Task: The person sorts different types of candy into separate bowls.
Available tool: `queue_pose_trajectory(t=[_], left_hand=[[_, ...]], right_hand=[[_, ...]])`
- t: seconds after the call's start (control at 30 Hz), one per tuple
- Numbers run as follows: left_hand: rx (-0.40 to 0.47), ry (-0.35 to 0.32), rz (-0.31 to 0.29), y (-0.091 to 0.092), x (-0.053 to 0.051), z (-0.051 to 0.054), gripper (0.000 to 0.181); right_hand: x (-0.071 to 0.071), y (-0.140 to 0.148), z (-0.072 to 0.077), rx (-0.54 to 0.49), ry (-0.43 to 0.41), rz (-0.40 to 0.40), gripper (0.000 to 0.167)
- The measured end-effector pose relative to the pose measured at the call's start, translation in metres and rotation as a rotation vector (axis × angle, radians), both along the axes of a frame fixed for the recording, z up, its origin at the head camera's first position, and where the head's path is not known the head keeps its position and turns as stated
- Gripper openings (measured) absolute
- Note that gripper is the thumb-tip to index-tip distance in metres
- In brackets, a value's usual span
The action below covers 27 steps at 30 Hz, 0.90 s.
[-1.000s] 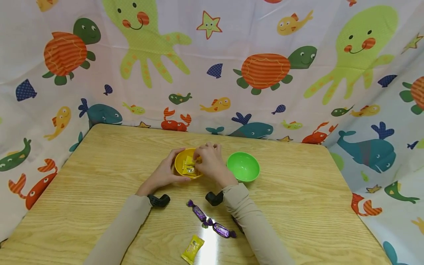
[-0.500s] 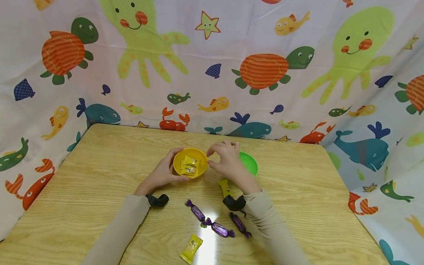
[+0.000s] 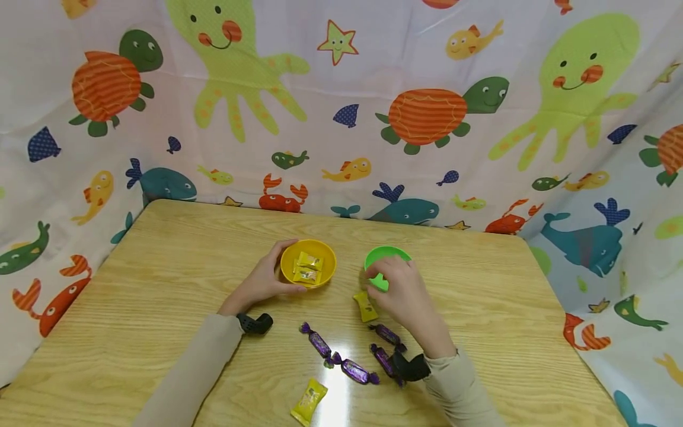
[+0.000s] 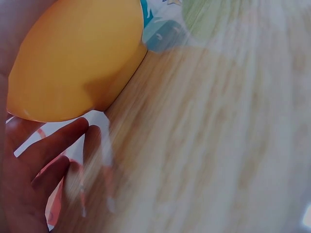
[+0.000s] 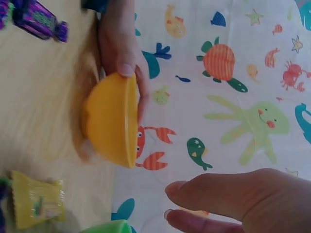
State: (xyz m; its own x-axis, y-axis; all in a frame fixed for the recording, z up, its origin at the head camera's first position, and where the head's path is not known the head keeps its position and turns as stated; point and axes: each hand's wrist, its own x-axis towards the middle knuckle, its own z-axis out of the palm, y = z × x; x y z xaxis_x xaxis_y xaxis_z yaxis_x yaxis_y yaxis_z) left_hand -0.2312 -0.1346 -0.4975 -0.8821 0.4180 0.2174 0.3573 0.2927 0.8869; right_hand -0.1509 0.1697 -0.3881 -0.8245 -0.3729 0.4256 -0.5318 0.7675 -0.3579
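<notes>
In the head view the left hand grips the left side of a yellow bowl, its thumb at the near side. Several yellow-wrapped candies lie inside. The right hand hovers at the near side of a green bowl, partly covering it. In the right wrist view, the thumb and a finger of the right hand stand slightly apart with nothing between them, and the yellow bowl rests against the left hand. The left wrist view shows fingers beside the bowl.
A yellow candy lies on the table just in front of the green bowl. Several purple-wrapped candies are spread nearer the front, with another yellow candy at the near edge of view. A patterned curtain stands behind the table.
The right hand has come out of the yellow bowl and moved right, towards the green bowl, uncovering the yellow candy and purple candies on the table. The left hand has stayed on the yellow bowl.
</notes>
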Motion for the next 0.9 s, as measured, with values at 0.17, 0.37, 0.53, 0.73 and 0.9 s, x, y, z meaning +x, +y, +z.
queue_pose_trajectory(t=[0.17, 0.37, 0.53, 0.73, 0.9], left_hand=[[0.003, 0.002, 0.001, -0.001, 0.001, 0.001, 0.106], [-0.009, 0.006, 0.01, -0.002, 0.001, 0.001, 0.107], [-0.009, 0.012, 0.003, 0.0, 0.0, -0.001, 0.106], [-0.009, -0.016, 0.003, 0.0, 0.0, -0.001, 0.106], [-0.006, -0.025, 0.0, -0.001, 0.0, 0.0, 0.108]], right_hand=[[0.013, -0.003, -0.015, 0.061, 0.017, -0.03, 0.017], [0.02, -0.013, -0.028, 0.164, -0.008, -0.115, 0.013], [0.024, -0.018, -0.037, 0.219, 0.001, -0.165, 0.014], [0.025, -0.023, -0.045, 0.262, -0.042, -0.189, 0.014], [0.023, -0.025, -0.051, 0.263, -0.048, -0.171, 0.015]])
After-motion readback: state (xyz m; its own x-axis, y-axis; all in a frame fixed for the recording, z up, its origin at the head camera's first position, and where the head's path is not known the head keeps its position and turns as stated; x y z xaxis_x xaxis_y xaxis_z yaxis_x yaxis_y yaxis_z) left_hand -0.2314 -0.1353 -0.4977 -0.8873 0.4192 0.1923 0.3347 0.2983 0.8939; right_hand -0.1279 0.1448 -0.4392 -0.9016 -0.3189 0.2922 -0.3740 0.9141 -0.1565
